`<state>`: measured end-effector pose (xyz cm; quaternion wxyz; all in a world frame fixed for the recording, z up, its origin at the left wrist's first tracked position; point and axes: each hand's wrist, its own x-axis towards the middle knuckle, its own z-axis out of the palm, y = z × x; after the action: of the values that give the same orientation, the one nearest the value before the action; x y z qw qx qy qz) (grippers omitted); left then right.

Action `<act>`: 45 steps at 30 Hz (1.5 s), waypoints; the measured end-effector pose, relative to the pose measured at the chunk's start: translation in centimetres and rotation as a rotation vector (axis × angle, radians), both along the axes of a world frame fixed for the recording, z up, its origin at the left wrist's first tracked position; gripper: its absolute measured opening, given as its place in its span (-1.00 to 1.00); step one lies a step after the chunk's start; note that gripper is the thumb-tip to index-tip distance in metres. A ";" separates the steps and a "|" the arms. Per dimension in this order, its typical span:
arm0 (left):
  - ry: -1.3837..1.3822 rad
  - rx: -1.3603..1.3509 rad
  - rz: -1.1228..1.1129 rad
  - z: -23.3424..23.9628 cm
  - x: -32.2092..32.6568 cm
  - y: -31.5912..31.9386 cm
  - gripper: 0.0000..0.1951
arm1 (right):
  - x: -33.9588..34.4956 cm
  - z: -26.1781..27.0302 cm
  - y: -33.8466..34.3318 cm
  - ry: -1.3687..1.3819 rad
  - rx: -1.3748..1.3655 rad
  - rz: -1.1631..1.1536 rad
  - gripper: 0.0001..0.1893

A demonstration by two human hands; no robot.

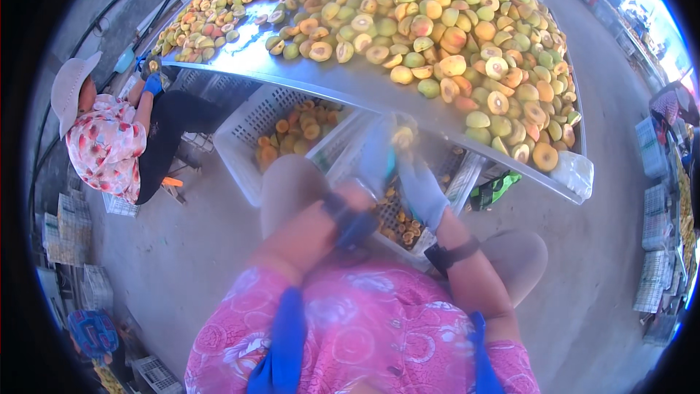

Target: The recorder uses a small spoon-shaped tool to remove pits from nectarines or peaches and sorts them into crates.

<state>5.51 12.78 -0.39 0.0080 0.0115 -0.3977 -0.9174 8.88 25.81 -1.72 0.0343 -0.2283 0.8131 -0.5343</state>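
Observation:
Both hands meet just below the near edge of a metal table (339, 79). A yellow stone-fruit half (403, 137) is at their fingertips, blurred. My left hand (376, 153), in a pale glove, appears closed around it from the left. My right hand (420, 189), also gloved, has its fingers against or just under the fruit; whether it grips anything is hidden by blur. On the table lies a large heap of halved stone fruit (454, 38), apricot-like, green to orange, many showing pits. Beneath my hands, a crate (465, 180) contains small brown-yellow pieces (404, 230).
A white plastic crate (235, 148) with orange fruit halves (301, 128) stands by my left knee. A clear plastic bundle (573, 172) covers the table's right corner. A green-black bag (495, 189) hangs below. A co-worker (104, 137) sits at left. Stacked crates (653, 219) line the right.

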 end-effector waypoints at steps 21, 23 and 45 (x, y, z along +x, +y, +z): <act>0.167 -0.461 -0.170 5.4 3.4 -2.8 -0.51 | 4.4 8.5 -0.7 -0.889 -0.365 0.122 -0.66; 0.295 -0.800 -0.051 5.4 4.1 -3.5 -0.36 | 5.8 9.9 -1.2 -0.958 -0.405 0.153 -0.67; -0.071 0.280 -0.275 4.1 3.2 -6.2 -0.59 | 4.1 7.9 -0.8 -1.487 -1.080 0.930 -0.63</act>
<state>8.70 6.58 3.69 -0.1332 -0.0095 -0.2642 -0.9552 13.00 25.01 6.20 0.6251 -0.1172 0.0689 -0.7686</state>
